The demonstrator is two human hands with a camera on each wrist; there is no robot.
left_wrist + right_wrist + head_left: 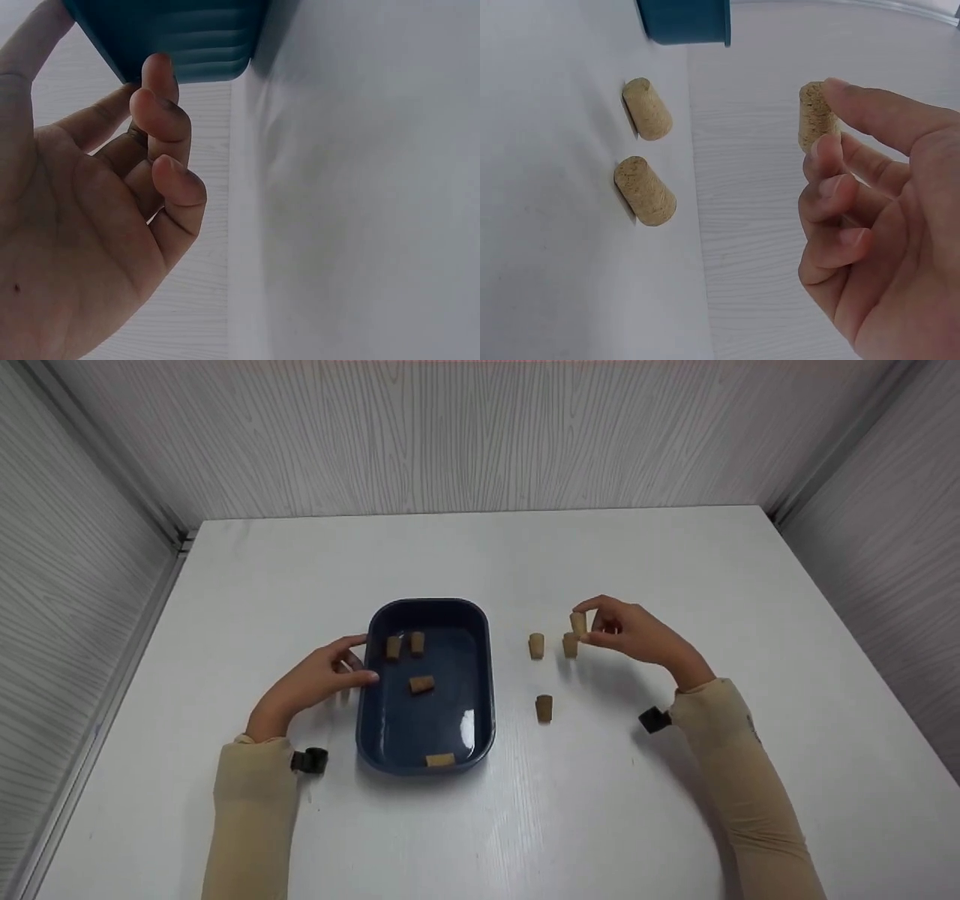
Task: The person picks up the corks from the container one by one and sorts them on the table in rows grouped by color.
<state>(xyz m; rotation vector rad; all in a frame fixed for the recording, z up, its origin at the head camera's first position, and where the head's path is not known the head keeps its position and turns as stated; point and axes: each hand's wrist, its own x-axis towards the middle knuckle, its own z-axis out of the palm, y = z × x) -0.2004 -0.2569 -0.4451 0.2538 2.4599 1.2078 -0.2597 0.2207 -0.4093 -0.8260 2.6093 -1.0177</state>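
Note:
A dark blue tray (425,727) stands on the table, and several corks lie in it, one of them a brown cork (421,685). At its left wall my left hand (319,675) grips the tray, thumb at the rim; the other fingers are curled below in the left wrist view. Between thumb and fingertips my right hand (630,630) pinches a light cork (817,116), raised off the table right of the tray. Just below it in the head view is a standing cork (570,646), with a pale cork (536,646) to its left.
Nearer the front, a darker cork (544,709) stands right of the tray. Another light cork (439,760) lies at the tray's near end. Beside the left hand a small beige thing (345,691) is partly hidden. Grained panels (480,442) enclose the table.

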